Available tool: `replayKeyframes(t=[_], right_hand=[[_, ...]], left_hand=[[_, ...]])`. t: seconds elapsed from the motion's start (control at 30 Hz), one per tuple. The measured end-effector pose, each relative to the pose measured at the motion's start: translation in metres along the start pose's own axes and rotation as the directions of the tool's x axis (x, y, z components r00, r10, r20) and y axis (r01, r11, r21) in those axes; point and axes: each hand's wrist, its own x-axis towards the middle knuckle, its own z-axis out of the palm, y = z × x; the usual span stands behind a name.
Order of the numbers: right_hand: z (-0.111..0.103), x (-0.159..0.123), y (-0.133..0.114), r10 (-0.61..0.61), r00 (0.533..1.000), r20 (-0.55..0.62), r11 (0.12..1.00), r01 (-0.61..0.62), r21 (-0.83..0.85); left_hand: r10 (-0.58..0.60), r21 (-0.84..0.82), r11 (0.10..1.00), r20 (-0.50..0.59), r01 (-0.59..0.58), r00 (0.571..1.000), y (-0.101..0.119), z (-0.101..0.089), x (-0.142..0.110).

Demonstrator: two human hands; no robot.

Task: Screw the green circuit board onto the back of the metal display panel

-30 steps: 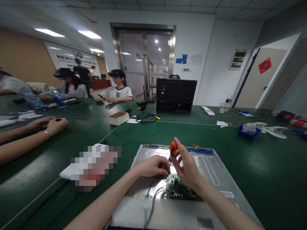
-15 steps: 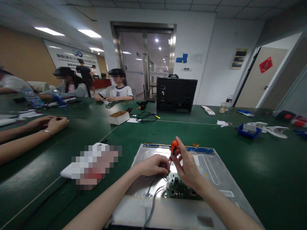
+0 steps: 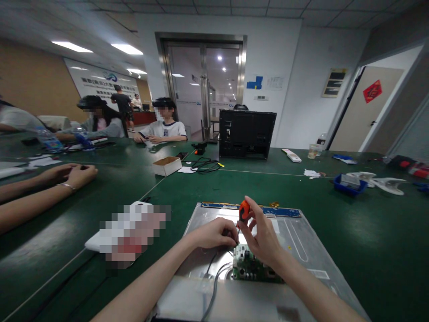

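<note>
An orange and black screwdriver [image 3: 244, 211] stands nearly upright, its handle between the fingers of my right hand [image 3: 263, 232]. Its thin shaft points down to the upper left corner of a green circuit board [image 3: 253, 267]. Close beside the shaft, my left hand [image 3: 219, 232] is closed, fingertips pinched near the board's corner; what they hold is hidden. The board lies on the metal back of a flat display panel [image 3: 295, 250], which has a blue strip board [image 3: 283, 211] along its far edge. Grey cables [image 3: 213, 290] run from the board's left side toward me.
A black monitor casing [image 3: 247, 135] stands across the green table [image 3: 150, 250]. Behind the panel are a small open box [image 3: 166, 166] and a black cable [image 3: 208, 165]. A blue tray [image 3: 349, 185] lies right. Another person's hands [image 3: 75, 173] rest at left, and other people sit farther back.
The screwdriver handle tilts slightly differently, and my right index finger has shifted a little on its top. My left hand stays in place. The whole view has moved slightly.
</note>
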Motion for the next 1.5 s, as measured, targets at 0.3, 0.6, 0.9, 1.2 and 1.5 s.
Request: replayKeyframes(t=[0.3,0.6,0.9,1.2,1.5], right_hand=[[-0.0023,0.0002,-0.0005,0.012,1.000,0.022,1.000,-0.013,0.021],[-0.0006,-0.0005,0.0010,0.012,1.000,0.003,1.000,-0.012,0.010],[-0.0034,0.0017,0.0006,0.032,0.999,-0.008,0.999,-0.032,0.026],[-0.0038,0.0029,0.0008,0.011,0.999,-0.039,0.999,-0.009,0.036],[-0.0034,0.0020,0.0010,0.016,1.000,-0.012,0.999,-0.016,0.042]], left_hand=[[-0.024,-0.033,0.999,-0.012,0.024,1.000,0.0031,-0.0007,0.0008],[-0.044,-0.079,0.996,0.001,0.044,0.999,0.0057,-0.0005,0.0010],[-0.047,-0.041,0.998,-0.006,0.046,0.999,0.0049,-0.0014,0.0004],[-0.029,-0.015,0.999,-0.014,0.029,0.999,0.0028,-0.0025,0.0019],[-0.027,-0.021,0.999,-0.012,0.027,1.000,0.0038,-0.0015,0.0011]])
